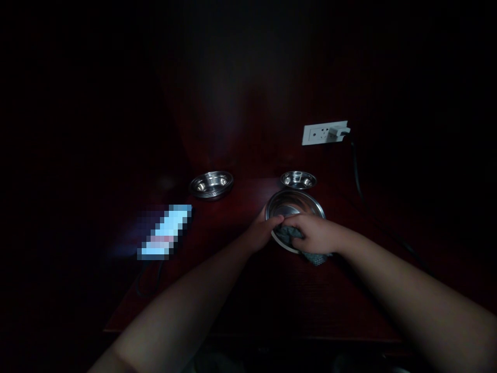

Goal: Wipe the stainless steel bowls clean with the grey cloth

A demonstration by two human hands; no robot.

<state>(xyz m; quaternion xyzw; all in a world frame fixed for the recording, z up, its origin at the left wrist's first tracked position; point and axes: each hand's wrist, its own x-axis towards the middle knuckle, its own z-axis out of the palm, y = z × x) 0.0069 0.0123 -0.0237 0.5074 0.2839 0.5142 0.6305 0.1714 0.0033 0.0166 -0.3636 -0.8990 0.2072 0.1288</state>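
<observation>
A shiny metal bowl point(306, 203) is tilted with its inside toward me, held off to the right of the table's middle. My left hand point(261, 230) grips its left rim, thumb over the edge and fingers hidden behind the bowl. Bunched in my right hand point(310, 233) is a dark green cloth point(319, 258), pressed against the inside of the bowl; one end of the cloth hangs over the near rim. Right behind this bowl sits a single smaller metal bowl point(298, 180). Farther left stands a stack of metal bowls point(212, 185).
A lit, pixelated phone-like screen point(166, 233) lies at the left of the dark red table point(233, 300), a thin cable beneath it. On the back wall is a white socket point(316, 133) with a plug point(338, 131); its black cord point(357, 178) runs down to the right.
</observation>
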